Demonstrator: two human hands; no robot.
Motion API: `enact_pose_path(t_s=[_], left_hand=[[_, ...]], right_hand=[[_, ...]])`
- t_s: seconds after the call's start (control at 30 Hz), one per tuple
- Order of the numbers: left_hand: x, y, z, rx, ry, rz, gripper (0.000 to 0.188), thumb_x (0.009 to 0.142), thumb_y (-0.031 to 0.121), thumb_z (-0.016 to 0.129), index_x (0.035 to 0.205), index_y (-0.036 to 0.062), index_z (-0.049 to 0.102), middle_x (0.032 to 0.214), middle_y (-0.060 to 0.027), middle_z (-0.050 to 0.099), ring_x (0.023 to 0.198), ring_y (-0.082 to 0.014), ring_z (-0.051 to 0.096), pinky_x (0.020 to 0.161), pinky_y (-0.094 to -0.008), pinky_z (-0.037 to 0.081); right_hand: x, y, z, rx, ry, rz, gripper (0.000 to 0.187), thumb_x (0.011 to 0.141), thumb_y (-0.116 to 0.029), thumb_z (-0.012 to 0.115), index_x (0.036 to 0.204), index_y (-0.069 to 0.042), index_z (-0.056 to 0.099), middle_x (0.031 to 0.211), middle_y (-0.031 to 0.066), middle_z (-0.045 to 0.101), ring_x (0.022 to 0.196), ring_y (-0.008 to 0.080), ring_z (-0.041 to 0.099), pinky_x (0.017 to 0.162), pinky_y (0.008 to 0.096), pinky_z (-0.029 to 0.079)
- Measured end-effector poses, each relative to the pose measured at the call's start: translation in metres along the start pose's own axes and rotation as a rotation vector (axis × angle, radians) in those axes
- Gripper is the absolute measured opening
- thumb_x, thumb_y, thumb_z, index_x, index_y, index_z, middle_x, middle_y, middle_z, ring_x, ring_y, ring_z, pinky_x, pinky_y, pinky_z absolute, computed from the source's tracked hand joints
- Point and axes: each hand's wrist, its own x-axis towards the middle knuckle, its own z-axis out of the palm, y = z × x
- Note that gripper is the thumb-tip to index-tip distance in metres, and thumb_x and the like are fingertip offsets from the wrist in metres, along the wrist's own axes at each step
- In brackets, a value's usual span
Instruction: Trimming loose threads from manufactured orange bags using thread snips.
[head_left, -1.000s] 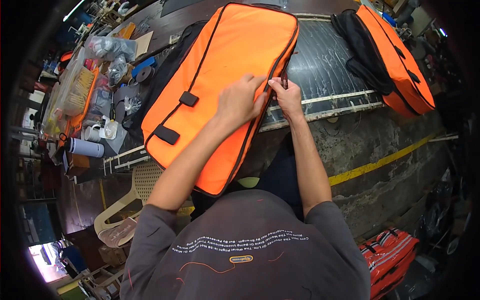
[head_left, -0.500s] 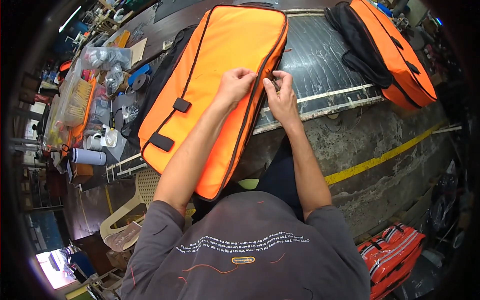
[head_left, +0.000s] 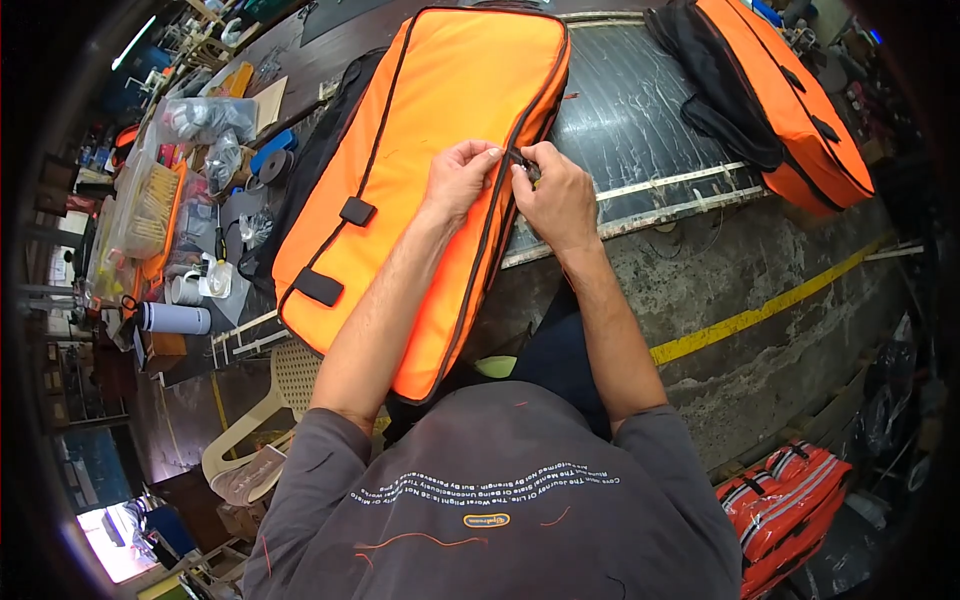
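A large orange bag (head_left: pixel 455 95) with black piping lies tilted across the table in front of me. My left hand (head_left: pixel 462 180) rests over its right part, thumb and fingertips pinched together by the black-trimmed edge. Whatever is between those fingertips is too small to make out. Just to the right, my right hand (head_left: pixel 560 200) is closed around a small dark tool (head_left: pixel 531 172), mostly hidden by the fingers, its tip close to the piping and the left fingertips. Two black tabs (head_left: pixel 357 211) sit along the piping on the bag's left side.
Another orange and black bag (head_left: pixel 790 100) stands at the table's right end. Plastic bins (head_left: pixel 150 205), a white tumbler (head_left: pixel 176 318) and a mug crowd the left side. A beige plastic chair (head_left: pixel 285 390) is at lower left, a red bag (head_left: pixel 785 515) at lower right.
My right hand has moved slightly left and turned inward, its fingers closing around the small dark tool at the bag's edge. My left hand has shifted a little left, still pinched.
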Motion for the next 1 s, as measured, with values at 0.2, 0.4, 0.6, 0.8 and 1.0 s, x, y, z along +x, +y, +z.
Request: enact_pose_path(t_s=[0.2,0.4,0.6,0.8,1.0], left_hand=[[0.001,0.0,-0.001,-0.014,0.007,0.001,0.012,0.106,0.014,0.076,0.108,0.0023,0.08,0.093,-0.0003,0.078,0.073,-0.0055,0.063,0.066,-0.0228,0.051],[-0.002,0.002,0.001,0.015,0.011,0.007,0.012,0.106,0.014,0.076,0.107,0.0025,0.079,0.092,0.0005,0.077,0.073,-0.0053,0.063,0.067,-0.0227,0.051],[0.002,0.002,0.003,0.045,0.005,0.007,0.013,0.106,0.014,0.076,0.108,0.0018,0.078,0.091,0.0005,0.076,0.073,-0.0065,0.064,0.067,-0.0229,0.053],[0.015,0.007,-0.003,0.321,0.093,0.232,0.023,0.103,0.022,0.08,0.111,-0.0001,0.084,0.087,-0.0033,0.079,0.071,-0.0091,0.069,0.068,-0.0289,0.058],[0.019,0.016,0.009,0.798,0.147,0.533,0.026,0.099,0.027,0.082,0.103,0.0016,0.086,0.087,-0.0078,0.082,0.07,-0.0118,0.071,0.068,-0.0339,0.059]], right_hand=[[0.0,-0.006,-0.003,-0.028,-0.043,0.01,0.02,0.096,-0.017,0.079,0.107,-0.002,0.071,0.097,0.0208,0.079,0.088,0.0421,0.078,0.076,0.0506,0.061],[0.001,-0.006,0.005,-0.09,-0.051,0.009,0.017,0.098,-0.017,0.077,0.105,-0.003,0.07,0.096,0.0215,0.079,0.088,0.0434,0.077,0.076,0.053,0.061],[-0.004,0.0,0.01,-0.129,-0.033,-0.023,0.015,0.099,-0.016,0.074,0.105,-0.003,0.071,0.095,0.0212,0.079,0.087,0.0433,0.077,0.076,0.0526,0.061],[-0.005,-0.004,-0.003,-0.06,0.028,0.013,0.019,0.097,-0.017,0.078,0.109,-0.003,0.073,0.095,0.0205,0.08,0.086,0.0413,0.079,0.075,0.05,0.061],[-0.006,0.0,-0.015,-0.094,0.043,0.05,0.023,0.096,-0.018,0.081,0.112,-0.004,0.074,0.096,0.0193,0.081,0.085,0.0399,0.079,0.075,0.0495,0.061]])
